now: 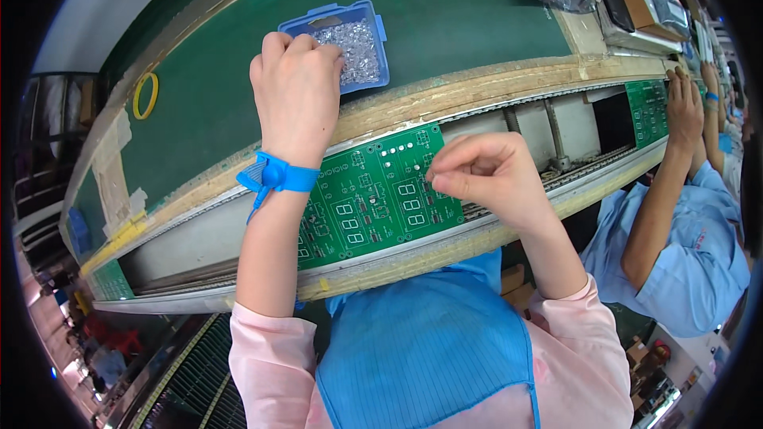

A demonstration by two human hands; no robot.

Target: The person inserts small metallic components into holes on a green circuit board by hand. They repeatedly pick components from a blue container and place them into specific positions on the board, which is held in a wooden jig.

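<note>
A yellow ring [137, 102] lies on the green work surface [214, 83]. Next comes the left hand [296, 83] (blue strap [294, 178] round its wrist), fingers bent over the blue box [383, 46] of small clear parts [362, 52] — fingertips hidden, so I can't tell whether they grip anything. Below the box, the green circuit board [380, 191] sits in the rail track. Over its right end, the right hand [494, 175] curls, thumb and forefinger drawn together — whether they pinch a part, I can't tell. Farther right, a co-worker's hand [685, 107] is beside another green board [645, 111].
</note>
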